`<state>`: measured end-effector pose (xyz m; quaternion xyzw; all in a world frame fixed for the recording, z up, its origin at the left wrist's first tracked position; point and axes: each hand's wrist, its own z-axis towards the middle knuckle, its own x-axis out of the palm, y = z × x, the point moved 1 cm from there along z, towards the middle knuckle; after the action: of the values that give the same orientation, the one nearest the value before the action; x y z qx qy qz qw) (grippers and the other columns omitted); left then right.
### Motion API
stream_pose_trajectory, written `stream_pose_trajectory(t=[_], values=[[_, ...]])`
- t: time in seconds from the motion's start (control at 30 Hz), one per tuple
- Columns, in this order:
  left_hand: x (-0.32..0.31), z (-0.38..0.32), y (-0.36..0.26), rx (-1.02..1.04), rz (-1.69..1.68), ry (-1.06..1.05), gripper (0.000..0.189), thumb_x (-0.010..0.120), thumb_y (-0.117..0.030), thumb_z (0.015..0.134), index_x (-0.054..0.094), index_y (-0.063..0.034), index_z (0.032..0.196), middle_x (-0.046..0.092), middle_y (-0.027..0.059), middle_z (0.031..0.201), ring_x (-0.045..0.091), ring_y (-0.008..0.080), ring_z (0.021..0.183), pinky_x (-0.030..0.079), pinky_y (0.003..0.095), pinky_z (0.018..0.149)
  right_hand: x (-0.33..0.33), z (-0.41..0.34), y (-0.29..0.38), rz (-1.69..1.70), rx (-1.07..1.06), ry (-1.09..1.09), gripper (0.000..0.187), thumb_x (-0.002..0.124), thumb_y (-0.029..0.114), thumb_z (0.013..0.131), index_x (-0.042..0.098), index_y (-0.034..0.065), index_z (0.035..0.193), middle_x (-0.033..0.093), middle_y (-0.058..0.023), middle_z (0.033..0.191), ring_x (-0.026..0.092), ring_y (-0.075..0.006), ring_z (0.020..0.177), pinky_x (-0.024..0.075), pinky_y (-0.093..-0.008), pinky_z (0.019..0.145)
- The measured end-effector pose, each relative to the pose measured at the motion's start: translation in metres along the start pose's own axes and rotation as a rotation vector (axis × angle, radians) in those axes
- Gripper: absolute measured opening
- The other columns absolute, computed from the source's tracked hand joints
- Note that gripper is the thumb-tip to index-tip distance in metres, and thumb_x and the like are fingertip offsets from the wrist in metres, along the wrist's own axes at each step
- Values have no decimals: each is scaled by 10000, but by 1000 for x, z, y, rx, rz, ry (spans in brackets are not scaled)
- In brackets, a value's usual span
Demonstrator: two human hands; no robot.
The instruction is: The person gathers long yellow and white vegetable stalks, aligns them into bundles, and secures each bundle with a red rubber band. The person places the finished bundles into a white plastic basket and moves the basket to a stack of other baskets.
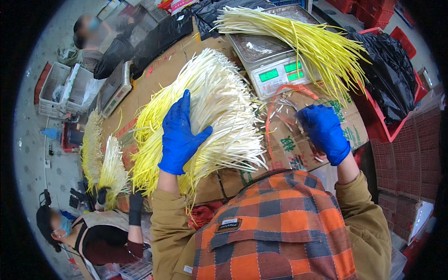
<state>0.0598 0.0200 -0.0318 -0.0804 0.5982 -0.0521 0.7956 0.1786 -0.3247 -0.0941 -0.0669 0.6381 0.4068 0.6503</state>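
A large heap of white and yellow garlic chives (224,105) lies on a cardboard-covered table (210,189). My left hand (182,134), in a blue glove, rests on the heap's yellow side, thumb and fingers spread apart. To the right of the heap is my right hand (323,133), also blue-gloved, with fingers curled above the cardboard; whether it holds anything cannot be seen. Beyond it, a loose bundle of yellow chives (290,33) lies across the steel pan of a digital scale (276,75). Red plastic strips (268,122) and stem scraps lie between the heap and my right hand.
Right of the table stands a red crate (395,129) with a black plastic bag (385,70). A co-worker (101,238) at lower left handles smaller chive bundles (112,164). Another person (91,45) is at upper left, near a second scale (115,89) and white baskets (54,87).
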Motion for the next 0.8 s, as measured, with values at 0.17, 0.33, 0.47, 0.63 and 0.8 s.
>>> stream_pose_trajectory(t=[0.17,0.33,0.47,0.63,0.8], values=[[-8,-28,-20,-26,-80,-150,802,748,-300,834,373,-35,1490,514,233,1360,491,388,1241,359,464,1074,36,14,28,132,53,-101,718,762,503,785,566,27,1285,672,-214,1013,652,-380,938,519,-458,798],[-8,-60,-40,-120,-147,-201,731,736,-247,869,396,-62,1490,497,162,1433,474,353,1272,340,437,1094,97,55,32,185,260,-20,791,791,413,774,453,-45,1324,582,-292,1189,601,-445,1049,502,-475,884],[-3,-83,-43,-176,-216,-189,728,728,-244,877,390,-78,1499,482,155,1451,460,346,1287,324,431,1103,110,66,20,222,254,-134,459,734,268,826,549,33,1174,661,-214,997,645,-422,923,520,-483,780],[3,-97,-42,-215,-246,-179,684,729,-223,880,426,-78,1476,504,148,1431,477,334,1280,341,424,1093,54,55,12,626,301,-240,354,707,180,845,623,74,1172,696,-163,920,689,-310,857,527,-409,747],[6,-94,-56,-129,-248,-158,595,731,-173,880,503,-77,1421,543,137,1389,506,314,1260,375,402,1070,-51,-19,-13,1017,134,-308,334,709,-9,842,646,32,1167,677,-21,1014,612,-99,915,503,-256,847]])
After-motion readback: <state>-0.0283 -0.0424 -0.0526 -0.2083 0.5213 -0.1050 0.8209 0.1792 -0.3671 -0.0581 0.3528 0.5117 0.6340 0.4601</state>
